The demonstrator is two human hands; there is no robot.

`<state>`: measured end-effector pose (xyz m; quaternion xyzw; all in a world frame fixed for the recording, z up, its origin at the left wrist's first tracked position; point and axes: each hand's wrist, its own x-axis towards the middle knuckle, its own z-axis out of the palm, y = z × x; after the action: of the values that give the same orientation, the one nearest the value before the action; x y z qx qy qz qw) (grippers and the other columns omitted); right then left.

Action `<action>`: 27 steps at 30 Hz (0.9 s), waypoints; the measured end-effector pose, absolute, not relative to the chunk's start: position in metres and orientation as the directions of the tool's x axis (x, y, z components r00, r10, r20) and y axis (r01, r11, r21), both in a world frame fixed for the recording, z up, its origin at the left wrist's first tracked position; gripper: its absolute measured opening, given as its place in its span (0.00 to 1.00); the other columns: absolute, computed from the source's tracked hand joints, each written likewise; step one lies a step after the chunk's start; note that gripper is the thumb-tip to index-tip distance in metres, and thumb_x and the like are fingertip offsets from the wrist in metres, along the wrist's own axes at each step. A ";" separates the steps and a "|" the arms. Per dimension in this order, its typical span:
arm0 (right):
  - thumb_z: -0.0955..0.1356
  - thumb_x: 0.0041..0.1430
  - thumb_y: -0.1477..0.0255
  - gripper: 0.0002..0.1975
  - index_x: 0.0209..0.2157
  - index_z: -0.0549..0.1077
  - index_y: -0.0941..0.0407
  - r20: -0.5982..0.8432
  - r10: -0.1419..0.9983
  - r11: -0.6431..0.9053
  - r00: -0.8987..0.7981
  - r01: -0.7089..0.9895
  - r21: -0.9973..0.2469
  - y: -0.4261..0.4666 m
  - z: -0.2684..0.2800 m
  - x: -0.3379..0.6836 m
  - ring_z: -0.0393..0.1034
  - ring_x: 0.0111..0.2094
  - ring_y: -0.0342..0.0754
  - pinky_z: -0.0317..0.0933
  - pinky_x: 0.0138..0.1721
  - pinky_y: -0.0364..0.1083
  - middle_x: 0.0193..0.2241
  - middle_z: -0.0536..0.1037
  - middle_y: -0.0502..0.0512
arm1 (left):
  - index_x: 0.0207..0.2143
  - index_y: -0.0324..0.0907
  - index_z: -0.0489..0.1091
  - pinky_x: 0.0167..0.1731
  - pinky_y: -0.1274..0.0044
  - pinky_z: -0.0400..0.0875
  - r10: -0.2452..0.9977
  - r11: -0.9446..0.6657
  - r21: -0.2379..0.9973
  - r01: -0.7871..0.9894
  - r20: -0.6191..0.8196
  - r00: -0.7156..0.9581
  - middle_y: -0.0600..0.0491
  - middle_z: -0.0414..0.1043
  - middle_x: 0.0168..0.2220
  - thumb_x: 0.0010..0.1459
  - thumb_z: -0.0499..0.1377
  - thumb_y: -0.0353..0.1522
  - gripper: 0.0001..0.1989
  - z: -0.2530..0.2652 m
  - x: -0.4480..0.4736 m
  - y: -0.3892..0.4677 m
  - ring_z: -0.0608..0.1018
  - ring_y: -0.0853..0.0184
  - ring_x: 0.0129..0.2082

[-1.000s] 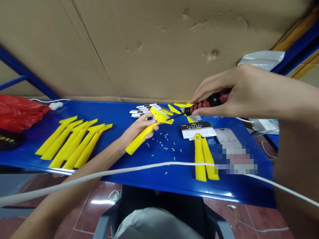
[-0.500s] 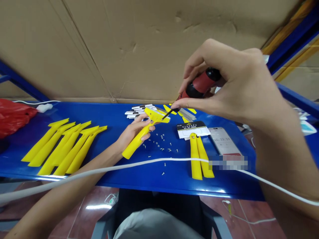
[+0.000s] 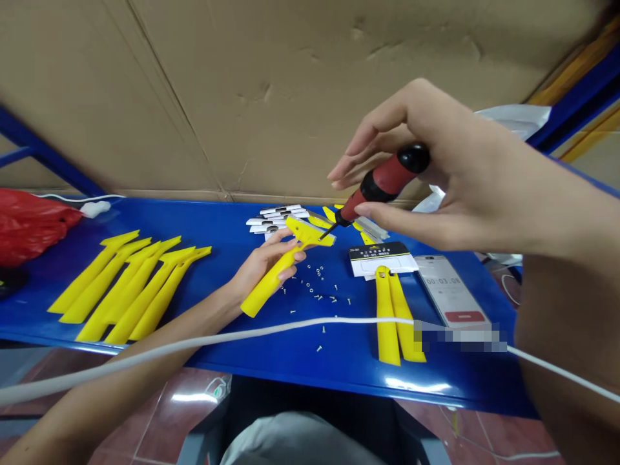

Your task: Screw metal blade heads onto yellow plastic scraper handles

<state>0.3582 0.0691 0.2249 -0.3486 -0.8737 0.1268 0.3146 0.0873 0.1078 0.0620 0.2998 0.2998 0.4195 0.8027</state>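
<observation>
My left hand (image 3: 265,270) is closed around the handle of a yellow scraper (image 3: 271,283), held tilted above the table with its wide head toward the back. Over that head, my right hand (image 3: 436,161) holds a red and black screwdriver (image 3: 385,181). Its thumb lies along the grip, while the other fingers are raised and loosely curved. The screwdriver's tip meets the scraper head near its right end. Small screws and nuts (image 3: 318,297) are scattered on the table below.
Several yellow scraper handles (image 3: 130,287) lie at the left of the blue table (image 3: 290,361). Two more (image 3: 387,316) lie at the right under a printed card (image 3: 382,259), beside a phone (image 3: 450,290). A white cable (image 3: 290,326) crosses in front. A red bag (image 3: 36,223) sits far left.
The raised fingers of my right hand have opened away from the screwdriver, showing more of its grip. The tip stays at the scraper head. The view has shifted slightly.
</observation>
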 end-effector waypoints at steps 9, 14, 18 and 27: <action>0.79 0.60 0.59 0.21 0.54 0.79 0.34 0.553 0.641 0.754 -0.532 0.571 -0.325 0.078 0.222 0.357 0.81 0.46 0.63 0.76 0.45 0.63 0.47 0.85 0.47 | 0.50 0.43 0.70 0.15 0.88 0.64 0.862 0.463 0.721 -0.515 -0.232 0.450 0.44 0.78 0.48 0.63 0.67 0.23 0.16 0.069 0.088 0.104 0.79 0.72 0.29; 0.79 0.56 0.65 0.33 0.61 0.75 0.30 0.437 0.730 0.683 -0.526 0.597 -0.422 0.071 0.227 0.356 0.79 0.56 0.66 0.79 0.46 0.61 0.64 0.79 0.44 | 0.51 0.42 0.69 0.14 0.87 0.62 0.870 0.459 0.716 -0.526 -0.240 0.431 0.43 0.79 0.48 0.62 0.66 0.22 0.17 0.071 0.090 0.104 0.79 0.72 0.28; 0.76 0.66 0.67 0.22 0.59 0.74 0.36 0.449 0.707 0.706 -0.547 0.582 -0.403 0.070 0.229 0.356 0.79 0.58 0.62 0.75 0.53 0.58 0.61 0.81 0.48 | 0.52 0.42 0.70 0.15 0.86 0.62 0.870 0.456 0.719 -0.525 -0.237 0.432 0.43 0.79 0.48 0.61 0.66 0.21 0.19 0.072 0.091 0.104 0.78 0.72 0.29; 0.79 0.60 0.60 0.23 0.55 0.77 0.33 0.460 0.730 0.672 -0.505 0.651 -0.352 0.074 0.229 0.361 0.82 0.47 0.63 0.76 0.50 0.62 0.53 0.84 0.46 | 0.53 0.42 0.70 0.15 0.86 0.62 0.866 0.454 0.728 -0.513 -0.225 0.447 0.43 0.78 0.48 0.62 0.66 0.22 0.19 0.070 0.089 0.103 0.78 0.72 0.29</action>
<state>0.3608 0.0741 0.2288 -0.3994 -0.8649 0.0665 0.2967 0.0893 0.1033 0.0705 0.2939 0.2998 0.4319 0.7983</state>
